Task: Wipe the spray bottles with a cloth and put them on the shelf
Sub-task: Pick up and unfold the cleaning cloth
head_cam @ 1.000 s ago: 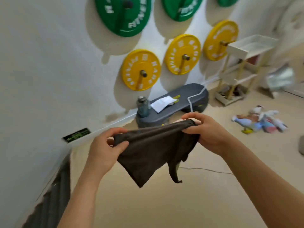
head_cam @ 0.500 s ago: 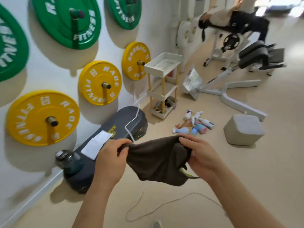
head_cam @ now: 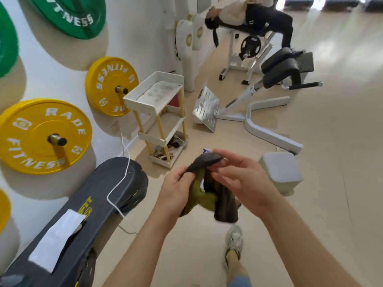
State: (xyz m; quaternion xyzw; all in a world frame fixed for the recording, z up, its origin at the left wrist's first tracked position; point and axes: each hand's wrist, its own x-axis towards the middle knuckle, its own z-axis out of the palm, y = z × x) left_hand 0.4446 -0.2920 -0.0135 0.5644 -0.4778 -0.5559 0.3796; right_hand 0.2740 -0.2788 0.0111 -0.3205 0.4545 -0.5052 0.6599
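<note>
Whereas the cloth [head_cam: 224, 204] hung spread a moment ago, it is now bunched into a pad, pinched by the left hand [head_cam: 176, 191] and with the right hand [head_cam: 242, 179] curled over its top, so it looks ready for wiping. The spray bottles [head_cam: 205, 150] lie just beyond, nearly hidden. Bare floor runs between the shelf [head_cam: 139, 105] on the far left and the grey block [head_cam: 279, 172] on the right.

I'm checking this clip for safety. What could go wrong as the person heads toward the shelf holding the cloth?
Trip: the white cable trails off the dark platform onto the floor near the shoe and might catch a foot.
Blocked view: the left hand and right hand hold the bunched cloth over the floor ahead, so things lying there could get stepped on.
</note>
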